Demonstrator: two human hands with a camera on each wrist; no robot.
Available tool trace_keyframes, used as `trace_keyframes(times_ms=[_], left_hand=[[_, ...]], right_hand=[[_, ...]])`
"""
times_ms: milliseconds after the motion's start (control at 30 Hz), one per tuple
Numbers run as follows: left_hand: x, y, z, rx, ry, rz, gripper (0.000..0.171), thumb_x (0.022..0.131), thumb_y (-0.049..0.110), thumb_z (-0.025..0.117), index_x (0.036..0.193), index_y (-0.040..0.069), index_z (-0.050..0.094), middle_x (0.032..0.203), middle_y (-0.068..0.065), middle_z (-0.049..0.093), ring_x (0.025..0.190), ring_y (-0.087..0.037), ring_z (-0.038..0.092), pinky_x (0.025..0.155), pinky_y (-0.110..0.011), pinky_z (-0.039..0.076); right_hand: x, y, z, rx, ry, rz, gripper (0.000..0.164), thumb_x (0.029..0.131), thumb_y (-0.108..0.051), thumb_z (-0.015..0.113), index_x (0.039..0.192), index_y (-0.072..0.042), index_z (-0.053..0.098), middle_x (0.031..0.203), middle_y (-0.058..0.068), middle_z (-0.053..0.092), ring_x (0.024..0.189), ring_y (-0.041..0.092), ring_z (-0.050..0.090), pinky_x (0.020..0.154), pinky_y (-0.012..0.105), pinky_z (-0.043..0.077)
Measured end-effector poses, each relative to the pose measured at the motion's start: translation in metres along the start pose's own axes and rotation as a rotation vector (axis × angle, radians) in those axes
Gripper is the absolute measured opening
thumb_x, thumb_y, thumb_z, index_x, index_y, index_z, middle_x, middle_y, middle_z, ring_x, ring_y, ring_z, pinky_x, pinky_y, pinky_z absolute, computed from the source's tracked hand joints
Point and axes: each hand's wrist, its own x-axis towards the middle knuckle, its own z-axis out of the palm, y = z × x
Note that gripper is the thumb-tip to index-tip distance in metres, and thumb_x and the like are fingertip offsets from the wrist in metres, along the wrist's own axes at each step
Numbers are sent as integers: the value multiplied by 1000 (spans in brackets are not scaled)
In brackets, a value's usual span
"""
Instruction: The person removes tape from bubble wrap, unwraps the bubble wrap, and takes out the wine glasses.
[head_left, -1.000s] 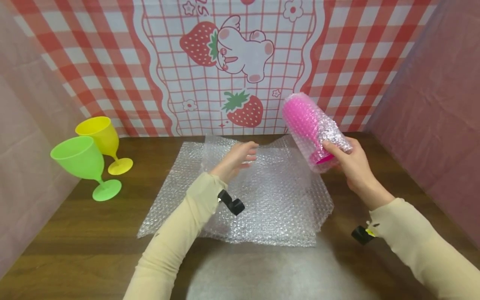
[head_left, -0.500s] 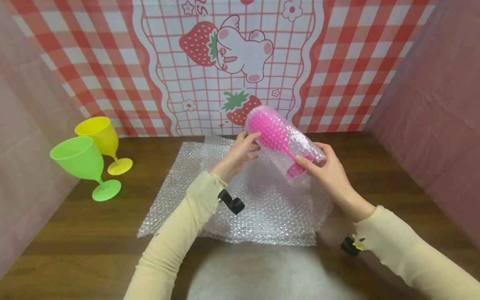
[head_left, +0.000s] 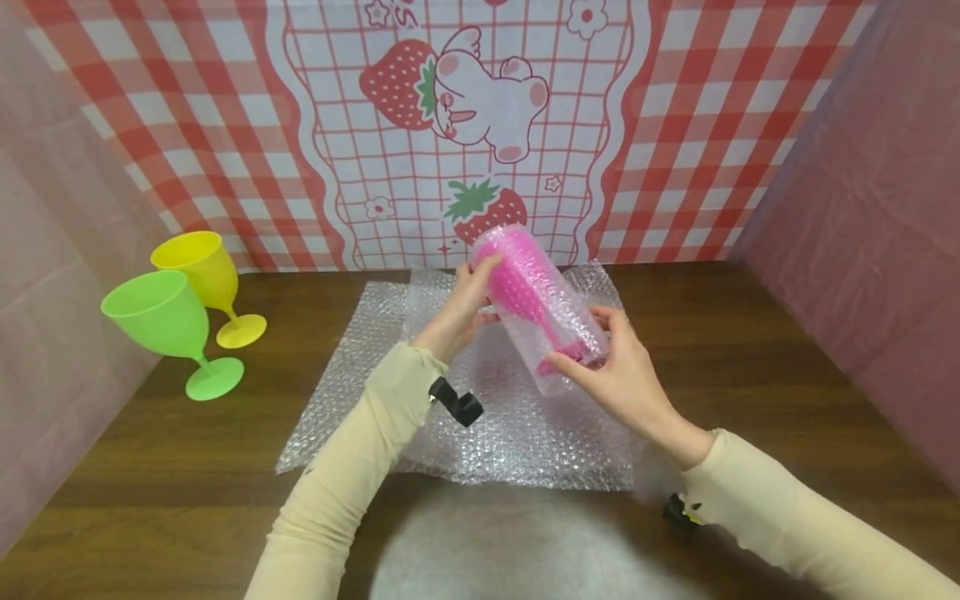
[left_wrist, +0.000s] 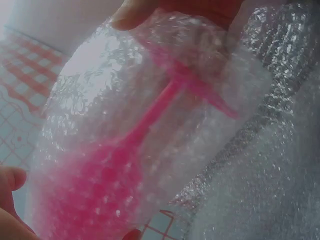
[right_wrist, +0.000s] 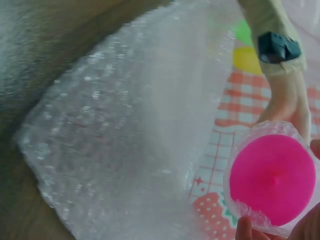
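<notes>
A pink goblet (head_left: 517, 287), rolled in clear bubble wrap (head_left: 576, 304), is held tilted above the table between both hands. My left hand (head_left: 459, 307) grips the upper, bowl end, thumb on the near side. At the lower end, my right hand (head_left: 626, 379) holds the wrap around the goblet's foot. In the left wrist view, the stem (left_wrist: 155, 110) shows through the wrap. The round pink foot (right_wrist: 272, 177) faces the right wrist camera, with wrap around its edge. Beneath lie overlapping flat bubble wrap sheets (head_left: 517, 450).
A green goblet (head_left: 161, 312) and a yellow goblet (head_left: 202, 271) stand upright on the wooden table (head_left: 757, 358) at the left. A red-checked, strawberry-print cloth (head_left: 697, 125) hangs behind, with pink cloth (head_left: 870, 208) along the right side.
My right hand has carried the wrapped goblet left and down from the right. My left hand, apart from it a second ago, now grips its upper end.
</notes>
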Motion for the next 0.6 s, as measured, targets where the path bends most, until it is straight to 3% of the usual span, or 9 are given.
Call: trace_keyframes(times_ms=[133,367,600], left_hand=[[-1,-2,-4,34,7,-31,83,85,50,52,143,21,1,133,-18,38,111,-30,50,81,-40,49],[-6,-3,-13,140,-22,-46,101,76,57,60,144,19,-4,140,-16,29,119,-28,43,88,-45,45],[-8,-8,-18,197,-48,-55,98,73,51,67,143,16,7,137,-12,30,117,-27,43,91,-44,43]], right_hand=[[-5,0,9,-45,-14,-56,83,70,-44,74,129,-4,33,115,14,48,90,25,55,66,33,52],[-16,-4,20,-113,-16,-128,86,69,-45,75,129,-2,31,116,17,47,86,25,56,66,34,52],[-29,-4,32,-161,-45,-140,89,69,-43,75,130,1,29,115,18,48,80,22,56,63,29,51]])
